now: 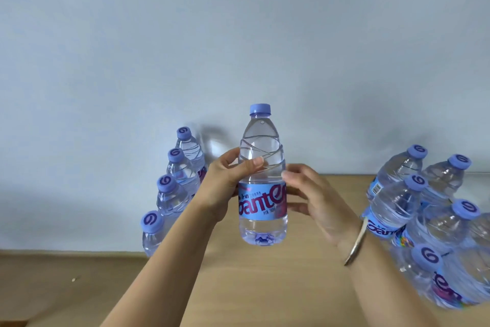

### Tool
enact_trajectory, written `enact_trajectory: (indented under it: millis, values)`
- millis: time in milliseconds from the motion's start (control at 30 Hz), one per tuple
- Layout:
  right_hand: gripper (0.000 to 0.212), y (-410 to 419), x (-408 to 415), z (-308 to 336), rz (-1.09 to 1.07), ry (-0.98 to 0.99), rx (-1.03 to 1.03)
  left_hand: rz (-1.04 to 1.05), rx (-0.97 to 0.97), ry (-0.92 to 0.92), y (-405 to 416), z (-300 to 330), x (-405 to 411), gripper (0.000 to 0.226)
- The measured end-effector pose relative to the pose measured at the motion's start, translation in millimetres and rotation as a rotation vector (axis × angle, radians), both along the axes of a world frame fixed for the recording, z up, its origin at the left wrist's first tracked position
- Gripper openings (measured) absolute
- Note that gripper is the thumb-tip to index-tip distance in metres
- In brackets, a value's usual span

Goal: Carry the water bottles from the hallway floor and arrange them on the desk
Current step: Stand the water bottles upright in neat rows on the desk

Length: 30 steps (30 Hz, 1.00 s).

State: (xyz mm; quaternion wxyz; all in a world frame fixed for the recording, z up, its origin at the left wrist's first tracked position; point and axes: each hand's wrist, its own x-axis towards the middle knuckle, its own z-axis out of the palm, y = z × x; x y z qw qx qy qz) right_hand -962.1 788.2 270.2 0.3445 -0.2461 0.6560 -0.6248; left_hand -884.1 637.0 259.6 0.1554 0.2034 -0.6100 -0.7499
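- Bottle up in the air here: the held bottle (262, 180) is upright over the middle of the bench (265, 287), its base clear of the wood, the wall right behind it.
- Left hand (225, 183) has it, thumb across the front of the ribbed shoulder just above the blue label, the other fingers going round the far side out of sight. That is a real grip.
- Right hand (310, 194) is only beside it: fingers loosely spread, tips at the bottle's right edge near the top of the label. Touching or just short, I can't say.
- Risk one, I'd judge: the grip sits high on a smooth, full bottle, so it could slide down or swing at the base if that hand eases before the base lands.
- Risk two: the left row (169, 188) of four stands close by the left forearm, and a sideways sweep could topple one and start a chain.
- Risk three: the right cluster (413, 202) is packed tight near the right wrist and its bracelet (356, 244), and an elbow drifting out could knock it.
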Motion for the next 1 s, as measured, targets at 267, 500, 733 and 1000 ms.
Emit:
enact_trajectory:
  millis: [267, 500, 733, 1000]
  values:
    - [0.033, -50, -18, 12, 0.102, 0.242, 0.302, 0.072, 0.09, -0.02, 3, -44, 19, 0.07]
    - [0.036, -87, -32, -38, -0.01, 0.368, 0.394, 0.289, -0.06, -0.256, 20, -93, 36, 0.044]
    - [0.042, -138, -43, -72, -0.012, 0.55, 0.413, 0.232, -0.073, -0.5, 21, -136, 40, 0.07]
    - [0.033, -175, -55, -82, 0.057, 0.544, 0.376, 0.25, 0.049, -0.451, -11, -147, -1, 0.073]
